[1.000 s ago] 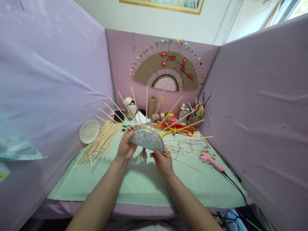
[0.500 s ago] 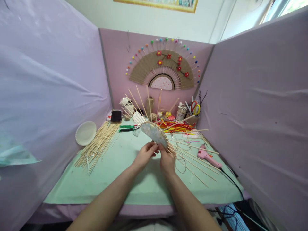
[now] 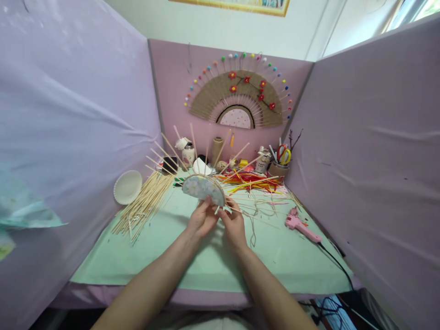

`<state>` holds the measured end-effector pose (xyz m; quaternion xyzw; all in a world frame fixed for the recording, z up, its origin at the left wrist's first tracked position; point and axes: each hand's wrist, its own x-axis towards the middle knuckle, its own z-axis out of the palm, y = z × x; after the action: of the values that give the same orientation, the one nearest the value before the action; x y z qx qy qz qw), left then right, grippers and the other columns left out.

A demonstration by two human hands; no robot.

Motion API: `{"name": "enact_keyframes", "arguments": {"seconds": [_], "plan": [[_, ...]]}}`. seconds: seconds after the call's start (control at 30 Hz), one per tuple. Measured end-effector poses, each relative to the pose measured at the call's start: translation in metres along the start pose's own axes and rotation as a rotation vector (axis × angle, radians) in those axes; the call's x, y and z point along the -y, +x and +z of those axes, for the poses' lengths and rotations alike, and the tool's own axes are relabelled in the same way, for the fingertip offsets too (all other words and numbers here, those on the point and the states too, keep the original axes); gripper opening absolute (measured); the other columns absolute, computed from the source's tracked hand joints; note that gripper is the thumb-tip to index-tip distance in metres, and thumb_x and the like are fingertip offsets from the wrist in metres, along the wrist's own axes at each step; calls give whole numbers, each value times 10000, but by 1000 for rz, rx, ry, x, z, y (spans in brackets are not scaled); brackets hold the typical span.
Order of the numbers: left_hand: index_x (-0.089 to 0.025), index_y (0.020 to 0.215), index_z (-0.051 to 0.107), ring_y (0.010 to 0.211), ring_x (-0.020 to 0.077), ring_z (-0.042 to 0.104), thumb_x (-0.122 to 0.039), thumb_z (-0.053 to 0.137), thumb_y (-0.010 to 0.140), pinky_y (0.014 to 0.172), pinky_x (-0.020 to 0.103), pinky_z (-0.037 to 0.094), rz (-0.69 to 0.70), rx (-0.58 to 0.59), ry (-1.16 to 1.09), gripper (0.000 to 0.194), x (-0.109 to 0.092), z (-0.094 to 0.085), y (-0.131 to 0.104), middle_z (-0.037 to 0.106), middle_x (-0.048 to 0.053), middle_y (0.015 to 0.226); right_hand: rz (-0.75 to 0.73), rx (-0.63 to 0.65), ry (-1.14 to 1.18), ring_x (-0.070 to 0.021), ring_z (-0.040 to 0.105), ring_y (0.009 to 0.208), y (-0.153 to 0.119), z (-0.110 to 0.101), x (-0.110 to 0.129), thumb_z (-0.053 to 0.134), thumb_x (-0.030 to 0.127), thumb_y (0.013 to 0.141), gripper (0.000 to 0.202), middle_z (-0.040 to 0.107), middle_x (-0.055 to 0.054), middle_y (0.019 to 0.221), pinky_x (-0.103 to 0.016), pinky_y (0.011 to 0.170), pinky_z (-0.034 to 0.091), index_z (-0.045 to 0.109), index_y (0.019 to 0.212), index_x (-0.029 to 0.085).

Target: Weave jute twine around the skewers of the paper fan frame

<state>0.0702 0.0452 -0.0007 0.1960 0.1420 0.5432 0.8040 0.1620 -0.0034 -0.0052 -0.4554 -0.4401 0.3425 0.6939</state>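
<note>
A half-round fan frame [image 3: 202, 187], its face covered in pale blue flowered material, is held up above the table with thin wooden sticks [image 3: 167, 150] radiating from its curved edge. My left hand [image 3: 201, 220] grips its lower straight edge, thumb on the flowered face. At the right end, my right hand [image 3: 234, 223] has its fingers closed around the frame's corner. A small white bit [image 3: 217, 210] shows by the right thumb; I cannot make out what it is. Thin twine [image 3: 253, 231] hangs in a loop beside the right hand.
Loose sticks [image 3: 146, 201] and a white bowl [image 3: 128, 187] lie at left. A pink glue gun [image 3: 302, 228] with a black cord rests at right. Behind are red and yellow strips [image 3: 256, 181], jars and a scissors holder [image 3: 278, 169]. A finished fan [image 3: 237, 96] hangs on the back panel.
The fan frame has shifted left and turned to a more level tilt. My left thumb has come onto its face, and the right hand has turned at the corner.
</note>
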Motion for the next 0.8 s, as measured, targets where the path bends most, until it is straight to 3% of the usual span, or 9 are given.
{"name": "enact_keyframes", "arguments": {"seconds": [0.13, 0.23, 0.37, 0.5, 0.63, 0.73, 0.8], "plan": [[-227, 843, 627, 829, 121, 635, -213, 788, 700, 807, 299, 490, 136, -50, -1, 216, -22, 6, 3, 696, -27, 881, 108, 86, 19, -170, 580, 817, 2, 2, -7, 700, 395, 714, 320, 652, -42, 894, -284, 706, 461, 615, 935, 180], [-250, 838, 619, 872, 118, 630, -210, 790, 694, 839, 324, 487, 208, -51, 29, 227, -35, 10, 2, 697, -48, 913, 142, 144, -73, -121, 471, 607, -2, 3, -5, 678, 400, 731, 246, 546, 23, 641, -254, 588, 385, 568, 717, 180], [-270, 837, 610, 912, 117, 615, -239, 788, 697, 860, 346, 481, 281, -26, 91, 229, -45, 12, 1, 690, -61, 966, 6, -53, -169, -95, 334, 540, -7, 0, 4, 651, 385, 758, 349, 362, 72, 548, -242, 535, 297, 410, 578, 207], [-290, 866, 617, 950, 117, 603, -254, 784, 702, 888, 353, 473, 354, -32, 150, 237, -51, 12, 1, 678, -59, 1048, -114, -230, -132, -95, 281, 543, -4, -7, 7, 613, 370, 786, 393, 288, 79, 566, -243, 534, 278, 307, 584, 228], [-320, 883, 624, 950, 118, 601, -249, 791, 689, 878, 350, 481, 428, -71, 153, 265, -57, 12, 3, 674, -69, 1048, -158, -333, -154, -109, 341, 600, 3, -13, 2, 610, 362, 777, 294, 348, 61, 653, -246, 593, 331, 369, 676, 226], [-333, 892, 624, 923, 116, 605, -256, 791, 689, 852, 344, 492, 433, -72, 166, 274, -64, 15, 8, 676, -73, 1027, -141, -390, -274, -153, 467, 778, 9, -17, -4, 622, 360, 748, 244, 487, -10, 869, -279, 716, 399, 460, 863, 218], [-335, 896, 624, 912, 115, 610, -257, 791, 689, 842, 336, 496, 432, -61, 183, 277, -71, 20, 13, 678, -73, 1020, -98, -372, -367, -206, 494, 980, 13, -19, -9, 630, 363, 723, 393, 509, -86, 1106, -327, 830, 414, 471, 1049, 210]]}}
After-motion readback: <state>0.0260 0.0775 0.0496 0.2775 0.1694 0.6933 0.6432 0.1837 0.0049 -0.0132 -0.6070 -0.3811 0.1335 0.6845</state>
